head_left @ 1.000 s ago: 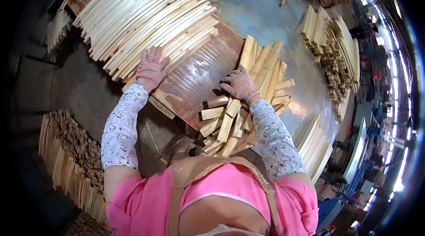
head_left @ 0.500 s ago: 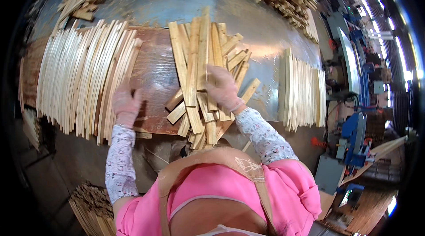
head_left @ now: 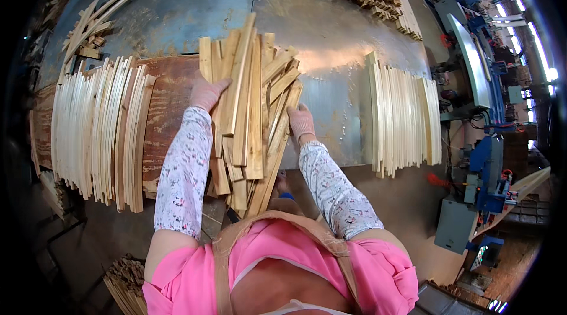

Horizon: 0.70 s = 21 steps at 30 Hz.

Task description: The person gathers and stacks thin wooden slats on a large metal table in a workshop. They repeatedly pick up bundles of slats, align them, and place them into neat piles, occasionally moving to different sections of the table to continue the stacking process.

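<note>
Left hand [head_left: 206, 93] and right hand [head_left: 302, 122] bracket loose slats [head_left: 255, 114], seemingly keeping them together, though I cannot tell either grip's closure

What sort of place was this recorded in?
Probably a woodworking shop or timber workroom: jumbled wooden strips, a row of pale slats on the right, and blue machinery beyond.

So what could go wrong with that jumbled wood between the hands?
Strips might slip off: the near ends of the jumbled pile seem to jut past the near edge of the table. Pinching is possible too, since the left hand and right hand are at opposite sides of strips that cross at angles. Pushed far left, the pile could disturb the neat row of strips.
</note>
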Available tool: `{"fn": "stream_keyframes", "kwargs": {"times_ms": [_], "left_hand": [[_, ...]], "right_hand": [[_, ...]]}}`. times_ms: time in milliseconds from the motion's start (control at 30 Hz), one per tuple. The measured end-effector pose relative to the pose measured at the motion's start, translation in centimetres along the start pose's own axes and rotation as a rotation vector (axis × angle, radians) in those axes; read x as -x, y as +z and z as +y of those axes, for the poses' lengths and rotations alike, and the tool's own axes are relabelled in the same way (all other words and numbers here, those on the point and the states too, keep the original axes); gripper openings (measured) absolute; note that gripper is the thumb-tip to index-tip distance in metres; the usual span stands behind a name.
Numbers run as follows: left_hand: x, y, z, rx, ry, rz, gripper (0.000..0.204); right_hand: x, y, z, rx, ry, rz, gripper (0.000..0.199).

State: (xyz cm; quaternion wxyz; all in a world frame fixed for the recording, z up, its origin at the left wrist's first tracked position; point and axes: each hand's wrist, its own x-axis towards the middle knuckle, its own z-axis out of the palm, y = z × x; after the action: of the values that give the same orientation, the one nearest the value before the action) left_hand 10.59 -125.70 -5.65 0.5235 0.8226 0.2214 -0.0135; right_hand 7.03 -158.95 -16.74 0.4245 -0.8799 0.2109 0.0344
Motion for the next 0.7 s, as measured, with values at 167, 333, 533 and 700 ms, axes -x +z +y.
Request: {"fn": "stream_keyframes", "kwargs": {"times_ms": [167,333,533,700], "left_hand": [[4.5,4.5,0.7,-0.283,0.045,0.034,0.086],[10.6,7.8,5.1,-0.081,0.001,-0.178,0.099],[13.4,8.2,0.4,-0.034,-0.228,-0.231,0.098],[17.4,13.0,2.7,0.056,-0.063,-0.217,0.118]], "right_hand": [[-3.3,-2.2,-4.1,-0.299,0.211,-0.325,0.057],[-4.0,-6.8,-0.7,-0.713,0.378,-0.481,0.071],[-3.6,-10.1,1.5,-0.560,0.284,-0.556,0.075],[1.2,-11.4,2.0,-0.632,0.211,-0.623,0.075]]}}
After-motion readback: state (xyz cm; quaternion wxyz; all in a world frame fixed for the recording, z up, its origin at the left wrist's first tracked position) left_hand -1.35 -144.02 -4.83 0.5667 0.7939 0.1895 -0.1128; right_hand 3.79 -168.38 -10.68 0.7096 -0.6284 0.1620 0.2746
